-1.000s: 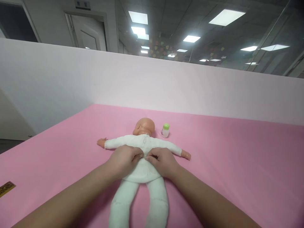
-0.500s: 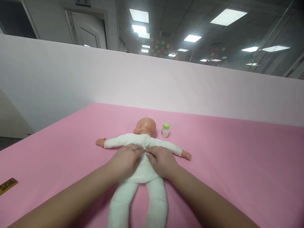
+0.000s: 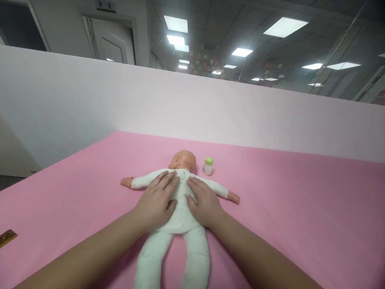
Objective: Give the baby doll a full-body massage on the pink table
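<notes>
A baby doll (image 3: 182, 216) with a white cloth body lies stretched out on a pink surface (image 3: 285, 208), its back up and its bare head turned to the left. My left hand (image 3: 158, 198) rests flat on the left side of the doll's back, fingers spread toward the shoulder. On the right side of the back lies my right hand (image 3: 205, 200), its fingers pointing up the back and the thumb apart. Neither hand grips anything. A small clear bottle with a green cap (image 3: 207, 166) stands just right of the doll's head.
Behind the pink surface runs a low white wall (image 3: 192, 106). A yellow and black label (image 3: 7, 237) is at the far left edge. Beyond the wall are a door (image 3: 111, 40) and ceiling lights.
Both hands have moved from the middle of the doll's back outward and up toward the shoulders. Their fingers, close together before, are now spread, and the back's centre seam shows between them.
</notes>
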A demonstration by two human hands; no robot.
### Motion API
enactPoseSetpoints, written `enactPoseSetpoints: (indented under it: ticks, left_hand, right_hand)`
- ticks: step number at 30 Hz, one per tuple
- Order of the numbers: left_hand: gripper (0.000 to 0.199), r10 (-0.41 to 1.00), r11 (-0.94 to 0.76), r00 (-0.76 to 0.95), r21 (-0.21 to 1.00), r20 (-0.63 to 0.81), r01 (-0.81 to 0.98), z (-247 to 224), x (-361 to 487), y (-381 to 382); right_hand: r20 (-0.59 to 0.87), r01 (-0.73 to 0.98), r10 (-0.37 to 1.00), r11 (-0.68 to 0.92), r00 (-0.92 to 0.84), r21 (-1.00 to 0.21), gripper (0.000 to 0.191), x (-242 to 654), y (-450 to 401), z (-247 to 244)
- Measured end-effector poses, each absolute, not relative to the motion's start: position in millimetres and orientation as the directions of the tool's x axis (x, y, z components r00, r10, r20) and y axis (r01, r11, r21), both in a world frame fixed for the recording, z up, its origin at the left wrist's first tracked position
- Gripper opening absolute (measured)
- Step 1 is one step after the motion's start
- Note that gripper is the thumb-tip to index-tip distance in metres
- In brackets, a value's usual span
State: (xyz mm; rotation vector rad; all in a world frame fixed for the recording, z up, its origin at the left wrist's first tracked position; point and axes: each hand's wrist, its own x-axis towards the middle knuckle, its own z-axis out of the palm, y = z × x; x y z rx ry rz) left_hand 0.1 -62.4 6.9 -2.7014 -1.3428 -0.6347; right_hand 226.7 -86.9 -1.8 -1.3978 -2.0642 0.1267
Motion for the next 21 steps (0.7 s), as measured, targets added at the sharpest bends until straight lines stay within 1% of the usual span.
enactPoseSetpoints:
  ticks: [3, 7, 11, 14, 15, 17, 19, 21]
  left_hand:
    - [0.068, 0.741, -0.652, 0.599, 0.109, 0.305, 0.751, 4, 1, -60]
    - [0.071, 0.710, -0.700, 0.668, 0.122, 0.223, 0.704, 5, 4, -57]
    - [0.072, 0.696, -0.717, 0.689, 0.143, 0.203, 0.683, 7, 5, -53]
    - [0.074, 0.704, -0.708, 0.675, 0.145, 0.218, 0.691, 4, 3, -50]
    - [0.076, 0.711, -0.700, 0.666, 0.141, 0.227, 0.700, 3, 3, -50]
    - [0.083, 0.730, -0.678, 0.639, 0.137, 0.242, 0.722, -1, 1, -48]
    - [0.088, 0.746, -0.661, 0.622, 0.144, 0.239, 0.737, -3, 1, -46]
    - [0.090, 0.745, -0.665, 0.634, 0.161, 0.206, 0.729, -2, 1, -43]
  right_hand:
    - [0.362, 0.789, 0.882, 0.444, -0.301, -0.425, 0.059, 227, -86, 1]
    - [0.311, 0.778, 0.876, 0.474, -0.369, -0.413, 0.060, 227, -86, 7]
    - [0.317, 0.772, 0.866, 0.492, -0.387, -0.403, 0.057, 227, -84, 8]
    - [0.378, 0.780, 0.859, 0.487, -0.346, -0.392, 0.055, 228, -82, 3]
    - [0.401, 0.788, 0.856, 0.480, -0.326, -0.385, 0.057, 228, -81, 0]
    - [0.418, 0.806, 0.861, 0.455, -0.290, -0.379, 0.066, 228, -80, -4]
    - [0.385, 0.815, 0.878, 0.432, -0.283, -0.386, 0.077, 228, -79, -6]
    - [0.330, 0.812, 0.894, 0.424, -0.304, -0.401, 0.080, 228, -77, -5]
